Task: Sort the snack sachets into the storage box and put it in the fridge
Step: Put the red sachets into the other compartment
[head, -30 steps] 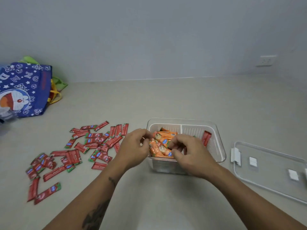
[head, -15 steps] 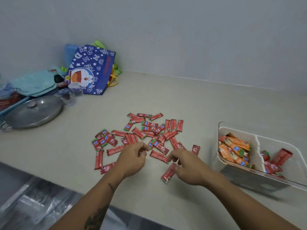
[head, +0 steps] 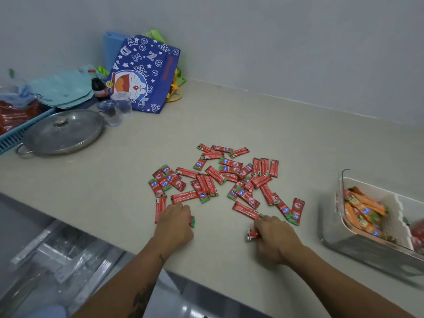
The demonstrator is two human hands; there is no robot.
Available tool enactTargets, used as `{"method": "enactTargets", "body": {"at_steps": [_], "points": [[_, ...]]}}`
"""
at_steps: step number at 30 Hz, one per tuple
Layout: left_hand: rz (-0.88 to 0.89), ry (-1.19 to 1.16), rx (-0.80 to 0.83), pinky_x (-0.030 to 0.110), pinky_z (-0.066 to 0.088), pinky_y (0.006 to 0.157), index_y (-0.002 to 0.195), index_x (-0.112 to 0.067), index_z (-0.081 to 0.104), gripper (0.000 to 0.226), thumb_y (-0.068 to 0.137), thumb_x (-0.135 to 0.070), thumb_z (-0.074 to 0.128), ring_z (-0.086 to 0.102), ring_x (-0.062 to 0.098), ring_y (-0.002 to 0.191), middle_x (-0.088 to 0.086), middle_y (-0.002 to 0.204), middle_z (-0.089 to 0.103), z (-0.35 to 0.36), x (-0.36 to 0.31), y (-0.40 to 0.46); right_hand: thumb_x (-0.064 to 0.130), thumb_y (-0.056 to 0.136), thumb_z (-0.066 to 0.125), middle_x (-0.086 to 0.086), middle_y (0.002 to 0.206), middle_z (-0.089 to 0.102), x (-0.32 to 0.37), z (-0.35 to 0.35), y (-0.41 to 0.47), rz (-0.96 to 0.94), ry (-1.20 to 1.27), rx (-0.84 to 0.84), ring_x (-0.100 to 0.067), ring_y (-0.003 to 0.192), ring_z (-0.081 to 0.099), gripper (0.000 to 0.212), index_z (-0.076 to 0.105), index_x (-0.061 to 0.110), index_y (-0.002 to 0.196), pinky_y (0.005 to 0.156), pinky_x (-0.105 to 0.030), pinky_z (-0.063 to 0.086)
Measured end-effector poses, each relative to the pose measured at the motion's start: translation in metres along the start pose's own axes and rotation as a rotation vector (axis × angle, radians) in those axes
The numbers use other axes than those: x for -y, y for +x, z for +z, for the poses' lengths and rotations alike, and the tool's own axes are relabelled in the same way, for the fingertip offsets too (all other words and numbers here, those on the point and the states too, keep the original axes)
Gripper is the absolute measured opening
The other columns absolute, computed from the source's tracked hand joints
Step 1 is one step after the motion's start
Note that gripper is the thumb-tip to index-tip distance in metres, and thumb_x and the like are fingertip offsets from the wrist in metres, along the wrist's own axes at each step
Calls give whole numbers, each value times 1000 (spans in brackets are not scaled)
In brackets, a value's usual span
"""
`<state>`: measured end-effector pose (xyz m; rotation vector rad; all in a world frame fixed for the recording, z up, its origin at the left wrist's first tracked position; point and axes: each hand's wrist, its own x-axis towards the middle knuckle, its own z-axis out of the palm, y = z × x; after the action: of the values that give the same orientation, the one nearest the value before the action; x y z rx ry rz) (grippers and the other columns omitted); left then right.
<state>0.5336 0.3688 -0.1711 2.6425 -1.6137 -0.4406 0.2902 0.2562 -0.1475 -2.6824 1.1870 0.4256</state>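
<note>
Hands | left hand [head: 174, 222] curled round red sachet [head: 191, 221] | right hand [head: 275, 239] gripping another red sachet [head: 252, 234] | storage box [head: 339, 235] right, well apart

Both hands, left [head: 174, 222] and right [head: 274, 237], reach forward, fingers curled.
</note>
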Motion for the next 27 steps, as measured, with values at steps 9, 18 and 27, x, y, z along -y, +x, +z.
{"method": "enactTargets", "body": {"at_steps": [9,18,27], "points": [[-235,-255,-195,40,46,83,121,-14,39,32,91,-25,45,57,31,100,10,112,62,-8,31,10,25,93,48,-11,134,52,16,-10,34,88,88,-18,-31,113,56,47,34,16,138,89,-42,46],[-427,-219,-89,42,44,93,129,-11,40,43,95,-36,49,49,29,116,10,129,50,6,41,20,32,87,55,-6,128,46,26,0,41,-5,-15,-47,-24,115,46,39,46,19,123,90,-36,48],[-118,-384,-302,39,45,82,120,-14,44,29,91,-15,47,58,32,100,10,109,61,-8,17,40,24,85,57,-4,126,49,20,4,41,-93,0,-1,-23,111,47,48,36,20,128,88,-36,42]]}}
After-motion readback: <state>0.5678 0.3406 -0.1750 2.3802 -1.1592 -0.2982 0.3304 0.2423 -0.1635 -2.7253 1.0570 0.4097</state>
